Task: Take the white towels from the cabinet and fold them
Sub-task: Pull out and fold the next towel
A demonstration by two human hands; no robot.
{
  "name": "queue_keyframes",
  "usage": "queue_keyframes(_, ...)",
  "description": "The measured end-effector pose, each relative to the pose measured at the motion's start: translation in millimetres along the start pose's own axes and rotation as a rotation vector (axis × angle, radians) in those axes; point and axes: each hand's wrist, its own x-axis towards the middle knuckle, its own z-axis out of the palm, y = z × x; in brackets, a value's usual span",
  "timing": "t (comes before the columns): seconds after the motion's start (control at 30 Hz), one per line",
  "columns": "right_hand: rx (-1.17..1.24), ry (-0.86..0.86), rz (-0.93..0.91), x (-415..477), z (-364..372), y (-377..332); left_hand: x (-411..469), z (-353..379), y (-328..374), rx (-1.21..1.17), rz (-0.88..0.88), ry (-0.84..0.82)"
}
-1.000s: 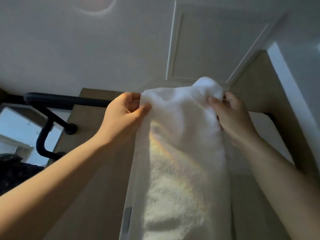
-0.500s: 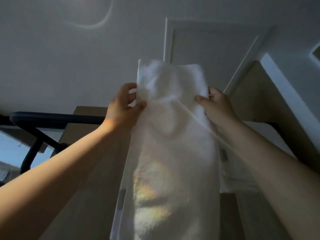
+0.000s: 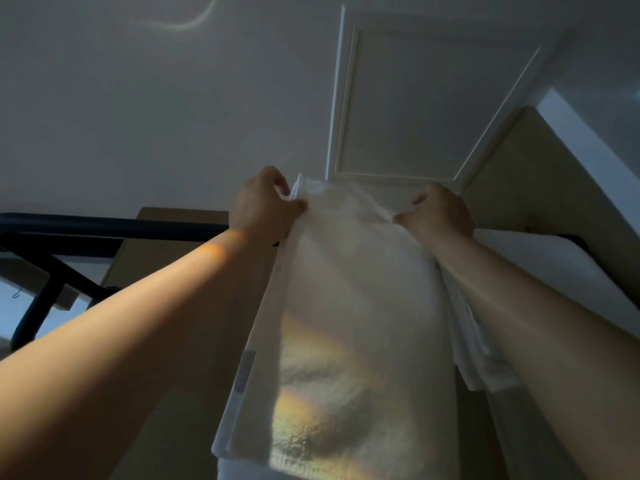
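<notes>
While you hold the towel (image 3: 353, 306) up high, your left hand (image 3: 263, 206) pinches one top corner and your right hand (image 3: 440, 213) pinches the other; the towel hangs down between your arms. Keep both corners level; pull them gently apart so the top edge lies flat; then the halves should meet neatly. Keep it off the black bar (image 3: 104, 225) beside your left hand.

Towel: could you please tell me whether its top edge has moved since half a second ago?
Yes, downward: the towel overlapped the panel then; now its top edge only reaches the panel's lower frame.
</notes>
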Motion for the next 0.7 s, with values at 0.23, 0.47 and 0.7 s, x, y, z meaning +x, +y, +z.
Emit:
queue_keyframes(0.23, 0.142, -0.304, -0.389, -38, -24, 6, -5, 1, 2, 0.106, 0.008, -0.069)
queue_keyframes(0.47, -0.079, -0.355, -0.488, -47, -28, 2, -20, -1, -1, 0.135, -0.012, -0.073)
queue_keyframes(0.7, -0.075, -0.372, -0.468, -47, -27, 2, -61, -21, -14, 0.047, 0.054, -0.039)
